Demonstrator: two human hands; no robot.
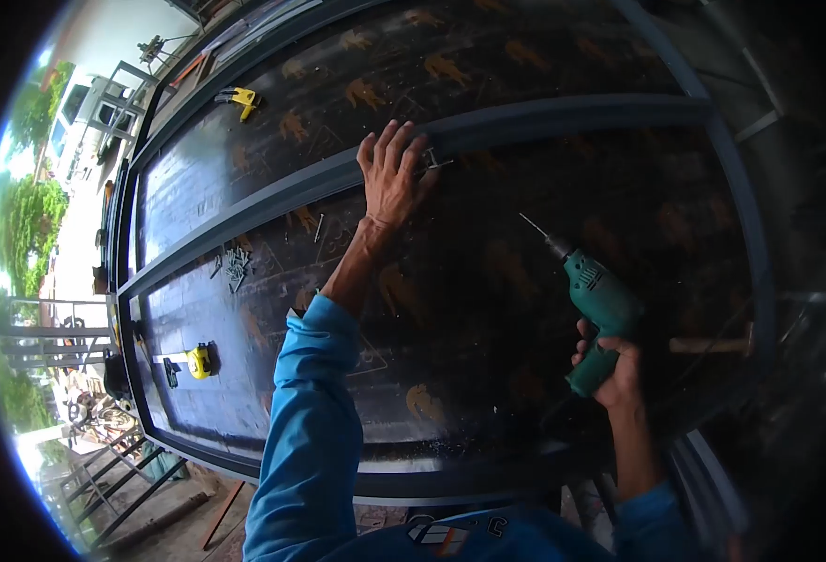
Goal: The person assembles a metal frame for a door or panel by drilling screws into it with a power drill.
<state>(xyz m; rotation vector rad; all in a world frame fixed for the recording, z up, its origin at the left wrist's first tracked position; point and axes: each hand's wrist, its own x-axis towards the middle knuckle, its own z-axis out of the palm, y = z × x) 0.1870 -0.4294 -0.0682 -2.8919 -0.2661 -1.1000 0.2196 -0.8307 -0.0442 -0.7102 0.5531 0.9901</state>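
Observation:
My right hand is wrapped round the handle of a green power drill. The drill's thin bit points up and to the left, over the dark board. Fingers stretched out, my left hand lies across the grey metal bar that runs through the middle of the frame. A small metal piece shaped like a T or H sits at the bar right beside that hand, by the thumb side. The thumb itself is mostly in shadow.
On the board lie a pile of screws, a longer bolt and a yellow tape measure. A yellow-handled tool rests on the far panel. A hammer lies at the right. The metal frame's edge borders the board.

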